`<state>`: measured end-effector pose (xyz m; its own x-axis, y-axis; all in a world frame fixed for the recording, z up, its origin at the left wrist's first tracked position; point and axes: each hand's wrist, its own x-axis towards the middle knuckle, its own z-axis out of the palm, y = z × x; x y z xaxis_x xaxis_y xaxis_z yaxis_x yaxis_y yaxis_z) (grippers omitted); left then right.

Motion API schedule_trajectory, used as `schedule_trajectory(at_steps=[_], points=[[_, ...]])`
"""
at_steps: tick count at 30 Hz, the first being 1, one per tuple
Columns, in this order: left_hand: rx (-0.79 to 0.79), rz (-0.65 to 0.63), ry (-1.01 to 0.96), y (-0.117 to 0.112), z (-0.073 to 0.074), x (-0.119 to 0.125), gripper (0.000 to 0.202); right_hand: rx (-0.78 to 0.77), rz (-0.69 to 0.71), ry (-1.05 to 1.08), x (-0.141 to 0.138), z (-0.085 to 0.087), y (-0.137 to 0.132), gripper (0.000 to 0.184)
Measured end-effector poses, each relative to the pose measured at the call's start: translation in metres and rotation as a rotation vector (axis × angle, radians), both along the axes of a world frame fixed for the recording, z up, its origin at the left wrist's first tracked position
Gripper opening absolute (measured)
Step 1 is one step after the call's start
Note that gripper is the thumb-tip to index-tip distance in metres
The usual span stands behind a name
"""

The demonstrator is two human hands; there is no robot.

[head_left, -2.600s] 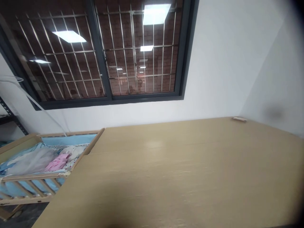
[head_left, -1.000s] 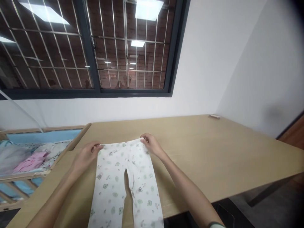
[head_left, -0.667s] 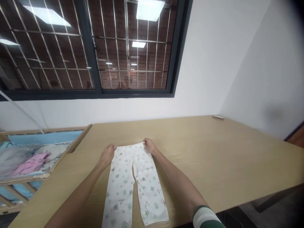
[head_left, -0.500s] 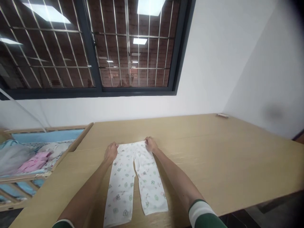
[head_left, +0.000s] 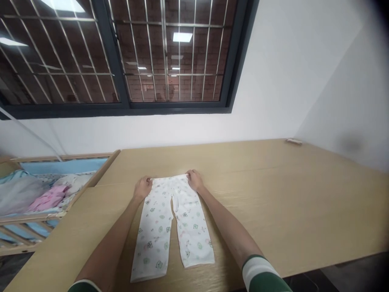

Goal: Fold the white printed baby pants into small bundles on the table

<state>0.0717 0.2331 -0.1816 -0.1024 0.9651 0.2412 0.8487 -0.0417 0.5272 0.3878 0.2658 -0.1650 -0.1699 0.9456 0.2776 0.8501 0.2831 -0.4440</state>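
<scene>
A small pair of white trousers (head_left: 158, 227) with a green and pink print lies spread on the wooden table (head_left: 267, 211), waistband at the far side and both legs toward me. My left hand (head_left: 142, 188) pinches the left corner of the waistband. At the waistband's right corner, my right hand (head_left: 195, 180) is closed on the cloth in the same way. The waistband stretches nearly straight between the two hands. The legs lie apart, with a strip of table showing between them.
On the left stands a wooden cot (head_left: 105, 168) with blue lining, holding a pink cloth (head_left: 50, 198) and pale bedding. A barred window (head_left: 179, 107) is in the white wall behind. A small flat object (head_left: 293, 141) lies at the table's far right corner.
The view has tilted down slightly, so everything sits a little differently in the picture. Both hands keep their hold on the waistband, and the trousers lie much as before.
</scene>
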Motion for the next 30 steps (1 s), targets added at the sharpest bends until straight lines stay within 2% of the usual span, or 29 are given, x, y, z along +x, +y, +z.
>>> schedule_trajectory(at_steps=[5,8,12,15,18,20,23,26,28,30], points=[[-0.012,0.008,0.027,-0.004,0.007,0.006,0.024,-0.001,0.018,-0.011,0.000,0.000,0.000,0.023],[-0.034,0.032,0.055,-0.003,0.018,0.011,0.025,-0.017,0.025,-0.018,0.000,0.002,0.007,0.022],[-0.075,0.060,0.131,-0.004,0.045,0.026,0.027,-0.072,0.019,-0.030,-0.001,0.010,0.020,0.021],[-0.102,0.076,0.211,-0.016,0.069,0.049,0.028,-0.135,0.019,-0.034,-0.002,0.017,0.030,0.021],[-0.105,-0.001,0.282,-0.050,0.088,0.090,0.034,-0.213,0.037,-0.033,-0.001,0.023,0.038,0.020],[-0.130,-0.168,0.310,-0.087,0.092,0.126,0.034,-0.264,0.060,-0.032,0.001,0.026,0.044,0.020],[-0.228,-0.438,0.329,-0.156,0.088,0.178,0.045,-0.324,0.092,-0.038,0.004,0.030,0.051,0.019],[-0.325,-0.687,0.414,-0.209,0.080,0.211,0.063,-0.367,0.118,-0.053,0.004,0.037,0.054,0.018],[-0.358,-0.770,0.434,-0.225,0.077,0.219,0.064,-0.387,0.118,-0.063,0.002,0.041,0.054,0.022],[-0.355,-0.775,0.416,-0.226,0.076,0.220,0.055,-0.398,0.107,-0.065,-0.002,0.046,0.052,0.024]])
